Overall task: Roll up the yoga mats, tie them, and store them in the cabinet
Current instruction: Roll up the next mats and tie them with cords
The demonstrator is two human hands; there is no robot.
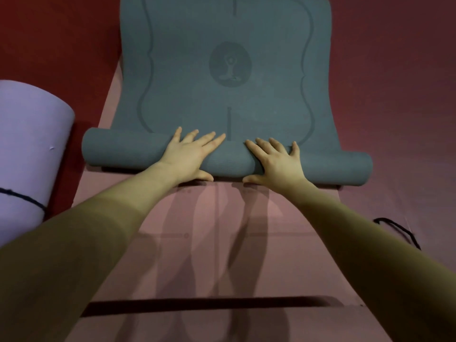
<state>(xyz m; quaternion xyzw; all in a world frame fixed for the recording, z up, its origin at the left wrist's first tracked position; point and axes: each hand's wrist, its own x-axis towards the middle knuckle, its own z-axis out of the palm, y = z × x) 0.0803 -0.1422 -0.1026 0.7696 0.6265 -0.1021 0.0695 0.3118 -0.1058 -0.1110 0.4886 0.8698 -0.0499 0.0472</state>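
Observation:
A grey-green yoga mat (227, 70) with an embossed figure lies on a pink mat (217, 218), its near end wound into a thin roll (118, 151) across the view. My left hand (190, 156) presses flat on the roll left of centre, fingers spread, thumb tucked under the near edge. My right hand (278, 161) lies the same way right of centre. A lilac mat (27, 149), rolled and tied with a dark cord (24, 197), rests at the left edge.
Dark red floor (394, 70) surrounds the mats. A loose black cord (397, 230) lies on the floor at the right, beside my right forearm. A dark strip (209, 307) crosses the pink mat near me.

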